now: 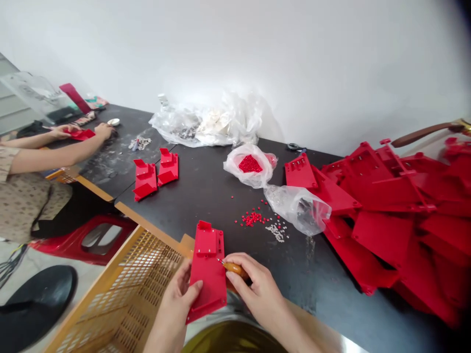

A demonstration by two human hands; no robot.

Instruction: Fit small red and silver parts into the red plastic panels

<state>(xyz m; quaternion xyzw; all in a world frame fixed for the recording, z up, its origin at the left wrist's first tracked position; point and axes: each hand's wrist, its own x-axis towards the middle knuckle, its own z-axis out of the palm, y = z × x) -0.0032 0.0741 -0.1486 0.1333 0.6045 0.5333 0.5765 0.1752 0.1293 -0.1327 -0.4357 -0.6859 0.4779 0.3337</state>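
A red plastic panel (206, 279) with a raised boxy end and small slots stands tilted at the table's near edge. My left hand (175, 306) grips its lower left side. My right hand (257, 294) is closed around a screwdriver with an orange-brown handle (234, 269), its thin metal tip at the panel's right edge. Just beyond the panel lie loose red beads (252, 218) and small metal rings (275, 233). The panel's underside is hidden.
A pile of red panels (386, 220) fills the black table's right end. Plastic bags (250, 165) hold beads and parts. A slatted wooden-coloured crate (125, 294) stands below left. Further left, a co-worker's hands (79, 132) hold a red part, with two red panels (156, 171) nearby.
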